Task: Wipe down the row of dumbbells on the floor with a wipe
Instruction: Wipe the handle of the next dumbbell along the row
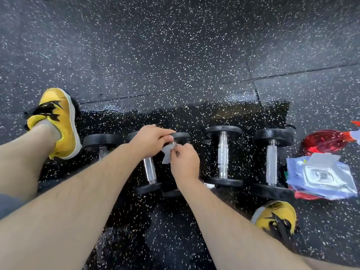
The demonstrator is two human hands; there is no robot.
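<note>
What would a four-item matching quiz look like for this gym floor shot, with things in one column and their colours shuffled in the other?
Things:
1. wipe
2. spray bottle
3. wipes pack
4. left shoe

Colours:
A. yellow
B. pale blue and white
C. grey
D. red

Pairs: 1-C, 2-D, 3-B, 4-A.
</note>
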